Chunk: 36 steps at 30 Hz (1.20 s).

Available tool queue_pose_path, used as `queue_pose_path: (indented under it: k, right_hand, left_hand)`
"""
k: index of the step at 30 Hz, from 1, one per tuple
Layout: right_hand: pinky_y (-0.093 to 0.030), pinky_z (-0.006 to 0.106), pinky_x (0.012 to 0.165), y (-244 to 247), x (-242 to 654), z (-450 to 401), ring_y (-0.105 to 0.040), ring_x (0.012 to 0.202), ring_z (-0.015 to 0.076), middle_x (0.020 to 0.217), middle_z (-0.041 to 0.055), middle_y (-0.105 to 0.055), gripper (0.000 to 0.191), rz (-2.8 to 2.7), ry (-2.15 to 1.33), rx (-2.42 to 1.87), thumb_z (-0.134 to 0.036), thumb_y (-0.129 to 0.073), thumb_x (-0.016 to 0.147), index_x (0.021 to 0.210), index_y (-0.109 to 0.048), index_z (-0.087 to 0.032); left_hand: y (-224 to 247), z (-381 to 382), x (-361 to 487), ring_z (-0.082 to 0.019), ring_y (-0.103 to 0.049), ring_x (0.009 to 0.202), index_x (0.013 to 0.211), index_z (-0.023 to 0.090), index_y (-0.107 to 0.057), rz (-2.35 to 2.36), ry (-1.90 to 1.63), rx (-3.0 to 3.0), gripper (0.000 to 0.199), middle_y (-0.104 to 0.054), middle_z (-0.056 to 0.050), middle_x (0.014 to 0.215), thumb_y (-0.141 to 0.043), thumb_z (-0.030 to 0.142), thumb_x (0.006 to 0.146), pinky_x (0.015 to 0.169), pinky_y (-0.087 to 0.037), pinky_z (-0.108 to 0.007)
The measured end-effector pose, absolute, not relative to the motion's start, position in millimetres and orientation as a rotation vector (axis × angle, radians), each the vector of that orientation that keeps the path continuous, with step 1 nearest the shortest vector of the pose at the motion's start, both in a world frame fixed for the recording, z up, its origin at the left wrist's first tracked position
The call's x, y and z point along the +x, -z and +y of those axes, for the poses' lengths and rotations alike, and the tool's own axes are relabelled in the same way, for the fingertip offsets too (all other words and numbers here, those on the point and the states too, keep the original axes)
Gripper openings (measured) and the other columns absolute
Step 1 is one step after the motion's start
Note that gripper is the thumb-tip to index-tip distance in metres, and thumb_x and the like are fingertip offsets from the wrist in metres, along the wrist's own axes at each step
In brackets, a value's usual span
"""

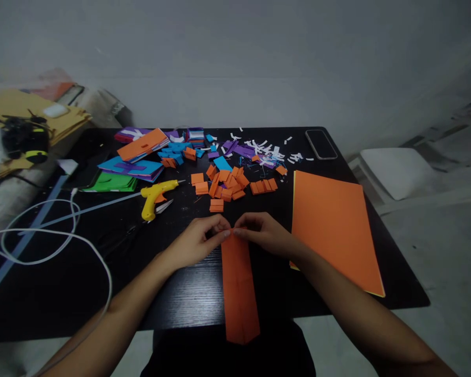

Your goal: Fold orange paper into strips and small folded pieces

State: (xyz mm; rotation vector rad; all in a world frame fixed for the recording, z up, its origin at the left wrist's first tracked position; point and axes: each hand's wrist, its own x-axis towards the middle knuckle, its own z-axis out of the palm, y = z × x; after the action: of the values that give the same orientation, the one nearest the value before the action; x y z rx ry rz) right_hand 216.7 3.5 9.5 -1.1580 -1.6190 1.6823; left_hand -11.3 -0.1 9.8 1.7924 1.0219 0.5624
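Note:
A long strip of orange paper [239,288] with a crease down its middle reaches from my hands past the table's front edge. At its far end my left hand [204,235] pinches the left corner between thumb and fingers. My right hand [261,233] pinches the same end from the right, the two thumbs almost touching. Just beyond my fingers lies a loose pile of small folded orange paper pieces [230,183]. The undersides of my fingertips are hidden.
A yellow glue gun [155,196] lies left, near scissors and a looping white cable [98,251]. Orange sheets [333,230] are stacked right, below a phone [321,144]. Folded coloured paper [145,144] and white scraps [275,152] cover the back. A white stool [388,173] stands right.

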Motion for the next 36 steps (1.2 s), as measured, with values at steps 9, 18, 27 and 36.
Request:
queue_pose_path:
  k: [9,18,27,36]
  right_hand:
    - [-0.046,0.029,0.069,-6.7,219.1,5.4,-0.062,0.075,0.0161,0.081,0.0011,-0.071,0.028,-1.563,-1.77,-1.097,-0.048,-0.08,0.083,0.087,-0.075,-0.02]
    - [-0.043,0.028,0.067,-5.1,219.9,6.7,-0.059,0.072,0.0148,0.079,0.0003,-0.069,0.024,-1.537,-1.793,-1.14,-0.043,-0.078,0.084,0.088,-0.076,-0.019]
    - [-0.042,0.029,0.07,-4.4,214.2,1.1,-0.057,0.073,0.0157,0.079,0.0,-0.068,0.03,-1.469,-1.714,-1.134,-0.049,-0.078,0.083,0.087,-0.075,-0.019]
    - [-0.043,0.03,0.067,-0.1,210.4,-2.7,-0.057,0.071,0.0159,0.078,0.0008,-0.068,0.033,-1.457,-1.634,-1.161,-0.053,-0.076,0.085,0.086,-0.074,-0.02]
  left_hand:
    - [-11.5,-2.0,-8.2,-0.013,-0.052,0.068,0.091,0.019,-0.068,0.987,-0.54,1.755,0.027,-0.06,0.002,0.074,-0.058,0.042,0.1,0.062,-0.038,-0.025]
    - [-8.0,-3.5,-9.0,-0.014,-0.055,0.073,0.096,0.019,-0.07,1.037,-0.547,1.719,0.025,-0.063,0.001,0.079,-0.059,0.042,0.099,0.062,-0.037,-0.024]
    - [-9.0,-5.2,-3.8,-0.014,-0.05,0.069,0.092,0.018,-0.068,1.029,-0.66,1.512,0.028,-0.059,0.001,0.075,-0.063,0.045,0.096,0.063,-0.036,-0.025]
    - [-9.6,-8.0,2.3,-0.014,-0.048,0.068,0.088,0.018,-0.069,1.067,-0.747,1.474,0.031,-0.055,0.001,0.071,-0.064,0.047,0.094,0.063,-0.037,-0.026]
